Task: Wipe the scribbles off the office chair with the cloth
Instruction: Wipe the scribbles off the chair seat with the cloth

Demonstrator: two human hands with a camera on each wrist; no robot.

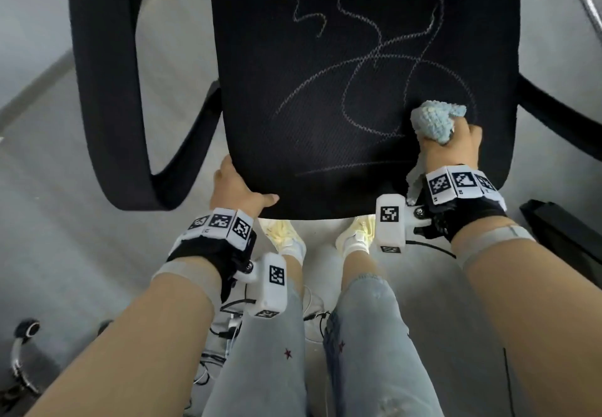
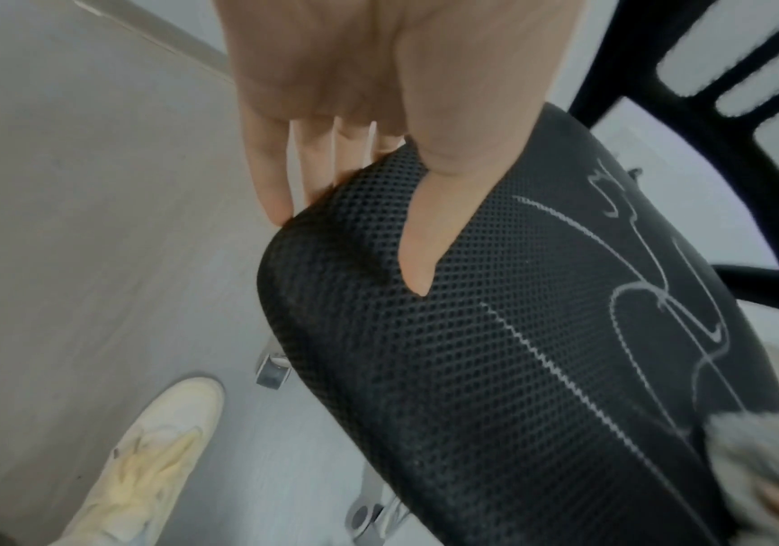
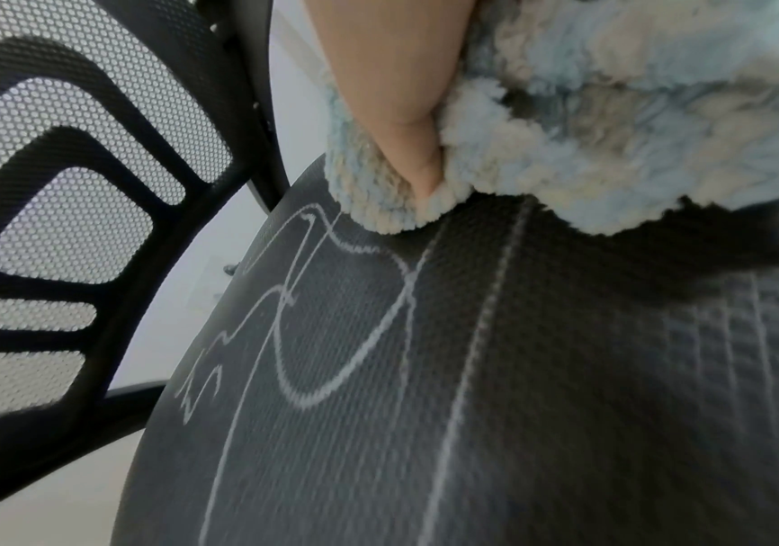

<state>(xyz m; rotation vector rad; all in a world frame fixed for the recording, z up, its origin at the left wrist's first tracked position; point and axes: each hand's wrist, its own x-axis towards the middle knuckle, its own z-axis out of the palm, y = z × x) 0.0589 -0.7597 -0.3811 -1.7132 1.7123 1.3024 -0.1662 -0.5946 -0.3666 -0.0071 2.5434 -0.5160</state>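
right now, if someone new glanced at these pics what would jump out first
The pale scribbles looping across the black mesh seat of the office chair stand out most, running from the back of the seat almost to its front edge. Next is the fluffy blue and cream cloth, bunched in the right hand and pressed on the seat's right side. The left hand grips the seat's front left corner.

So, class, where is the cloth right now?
In the head view, the cloth is bunched in the right hand, pressed on the seat's right side.
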